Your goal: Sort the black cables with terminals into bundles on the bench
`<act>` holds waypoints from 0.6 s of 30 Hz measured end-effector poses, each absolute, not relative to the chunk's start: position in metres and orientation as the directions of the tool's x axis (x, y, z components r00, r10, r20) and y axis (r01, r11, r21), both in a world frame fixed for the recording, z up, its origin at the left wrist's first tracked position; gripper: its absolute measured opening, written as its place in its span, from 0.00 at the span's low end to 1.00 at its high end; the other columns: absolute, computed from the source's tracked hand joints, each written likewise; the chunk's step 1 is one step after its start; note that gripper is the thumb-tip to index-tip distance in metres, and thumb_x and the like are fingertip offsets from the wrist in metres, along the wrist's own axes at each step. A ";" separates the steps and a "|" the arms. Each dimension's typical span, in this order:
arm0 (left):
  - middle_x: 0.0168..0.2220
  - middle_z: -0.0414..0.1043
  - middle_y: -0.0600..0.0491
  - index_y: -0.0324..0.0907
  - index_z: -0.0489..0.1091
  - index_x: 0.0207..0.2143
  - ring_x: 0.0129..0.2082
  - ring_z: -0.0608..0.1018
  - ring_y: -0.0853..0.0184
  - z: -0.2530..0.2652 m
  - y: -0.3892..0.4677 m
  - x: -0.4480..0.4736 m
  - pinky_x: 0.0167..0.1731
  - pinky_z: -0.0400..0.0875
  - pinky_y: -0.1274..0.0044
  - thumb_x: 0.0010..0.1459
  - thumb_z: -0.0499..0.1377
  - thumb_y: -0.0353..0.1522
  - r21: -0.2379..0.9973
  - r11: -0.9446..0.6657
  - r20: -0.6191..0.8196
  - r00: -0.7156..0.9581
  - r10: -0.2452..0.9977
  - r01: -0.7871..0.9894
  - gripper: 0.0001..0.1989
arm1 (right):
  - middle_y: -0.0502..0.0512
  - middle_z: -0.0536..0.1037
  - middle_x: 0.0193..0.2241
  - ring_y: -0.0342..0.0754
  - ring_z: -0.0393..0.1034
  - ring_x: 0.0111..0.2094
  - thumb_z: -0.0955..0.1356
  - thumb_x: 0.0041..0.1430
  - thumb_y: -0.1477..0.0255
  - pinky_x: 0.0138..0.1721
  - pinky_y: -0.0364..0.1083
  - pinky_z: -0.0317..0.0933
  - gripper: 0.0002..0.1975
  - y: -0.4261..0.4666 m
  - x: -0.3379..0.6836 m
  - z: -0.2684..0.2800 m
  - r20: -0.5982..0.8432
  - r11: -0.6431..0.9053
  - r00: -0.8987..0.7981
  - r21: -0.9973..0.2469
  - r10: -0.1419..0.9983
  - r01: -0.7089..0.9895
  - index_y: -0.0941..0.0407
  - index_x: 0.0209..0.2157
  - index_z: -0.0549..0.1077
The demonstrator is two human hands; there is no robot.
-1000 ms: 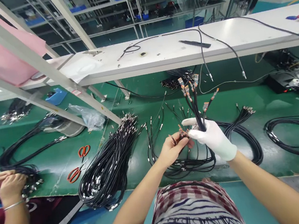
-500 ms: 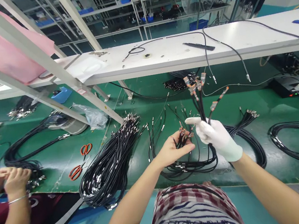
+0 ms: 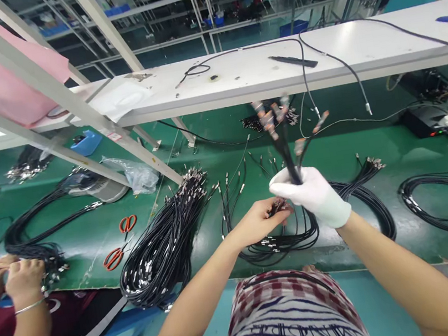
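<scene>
In a white glove, my right hand (image 3: pixel 309 191) is closed around a bunch of black cables (image 3: pixel 286 153). Their orange and silver connector ends (image 3: pixel 271 116) stick up above the fist, slightly blurred, with one cable leaning off to the right. My bare left hand (image 3: pixel 263 219) sits just left of it, fingers curled over small copper-coloured cable ends (image 3: pixel 279 206). Below both hands a loop of black cables (image 3: pixel 277 244) lies on the green bench (image 3: pixel 207 254). Loose cables with silver tips (image 3: pixel 231 189) spread out behind my left hand.
Left of my arm lies a big cable bundle (image 3: pixel 156 251), beside orange-handled scissors (image 3: pixel 119 242). Coiled cables (image 3: pixel 370 202) rest to the right. A white shelf (image 3: pixel 195 91) crosses above the bench. Another person's hands (image 3: pixel 21 274) work at the far left.
My right hand has moved slightly left and up, and the cable bunch in it leans more to the left. My left hand's fingers have closed further over the cable ends.
</scene>
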State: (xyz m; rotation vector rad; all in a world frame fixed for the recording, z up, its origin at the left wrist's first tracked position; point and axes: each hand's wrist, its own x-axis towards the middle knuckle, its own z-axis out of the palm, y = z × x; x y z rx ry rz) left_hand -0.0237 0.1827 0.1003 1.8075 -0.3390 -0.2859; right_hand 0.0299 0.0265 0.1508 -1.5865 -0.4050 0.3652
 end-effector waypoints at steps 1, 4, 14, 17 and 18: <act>0.28 0.70 0.53 0.35 0.71 0.32 0.30 0.69 0.71 0.100 0.182 -0.024 0.35 0.63 0.79 0.61 0.56 0.37 0.965 -0.253 -0.036 0.930 -0.366 -0.062 0.13 | 0.54 0.74 0.25 0.45 0.66 0.26 0.73 0.47 0.64 0.27 0.43 0.60 0.13 0.027 0.031 0.150 0.005 -0.055 0.857 -0.998 0.515 0.039 0.61 0.28 0.75; 0.30 0.70 0.53 0.35 0.71 0.33 0.31 0.69 0.71 0.098 0.184 -0.024 0.34 0.63 0.79 0.60 0.56 0.36 0.967 -0.252 -0.056 0.937 -0.346 -0.035 0.12 | 0.53 0.73 0.26 0.45 0.66 0.27 0.74 0.46 0.65 0.29 0.43 0.61 0.12 0.027 0.030 0.149 0.028 -0.052 0.832 -0.996 0.554 0.068 0.60 0.27 0.74; 0.33 0.72 0.52 0.36 0.71 0.33 0.33 0.70 0.69 0.097 0.200 -0.020 0.34 0.64 0.79 0.56 0.59 0.35 0.929 -0.362 -0.022 0.961 -0.276 -0.083 0.09 | 0.47 0.67 0.22 0.42 0.58 0.24 0.74 0.48 0.69 0.26 0.42 0.54 0.11 0.031 0.019 0.148 0.108 -0.233 0.856 -0.938 0.506 0.256 0.58 0.33 0.75; 0.33 0.74 0.50 0.36 0.73 0.31 0.35 0.73 0.67 0.104 0.218 -0.015 0.39 0.65 0.77 0.59 0.57 0.39 0.918 -0.384 -0.003 0.966 -0.257 -0.100 0.14 | 0.47 0.66 0.21 0.43 0.59 0.24 0.74 0.49 0.64 0.26 0.42 0.56 0.15 0.017 0.025 0.148 0.112 -0.183 0.904 -0.962 0.412 0.202 0.59 0.36 0.76; 0.34 0.74 0.49 0.36 0.74 0.30 0.37 0.73 0.66 0.107 0.224 -0.013 0.42 0.65 0.76 0.60 0.57 0.39 0.925 -0.367 0.006 0.970 -0.243 -0.098 0.15 | 0.48 0.67 0.22 0.43 0.60 0.24 0.74 0.49 0.63 0.27 0.42 0.57 0.15 0.013 0.027 0.147 0.111 -0.182 0.913 -0.964 0.392 0.196 0.59 0.35 0.76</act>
